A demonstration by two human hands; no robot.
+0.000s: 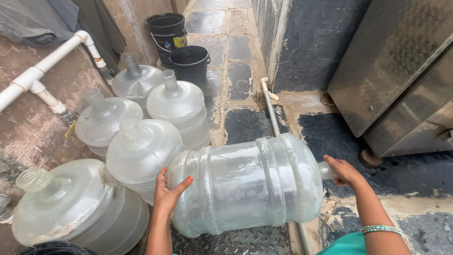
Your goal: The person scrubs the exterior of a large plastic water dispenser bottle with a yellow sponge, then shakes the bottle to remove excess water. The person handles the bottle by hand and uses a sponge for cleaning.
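A big clear water jug (245,182) lies on its side, held up over the floor. The left hand (167,191) presses flat on its bottom with fingers spread wide. The right hand (343,171) wraps around its neck, beside five standing jugs (141,151).

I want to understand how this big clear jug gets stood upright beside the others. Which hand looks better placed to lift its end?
Probably the right hand: it grips the neck of the large clear plastic water jug lying sideways. The left hand only presses flat against the base, nearest the upright jugs.
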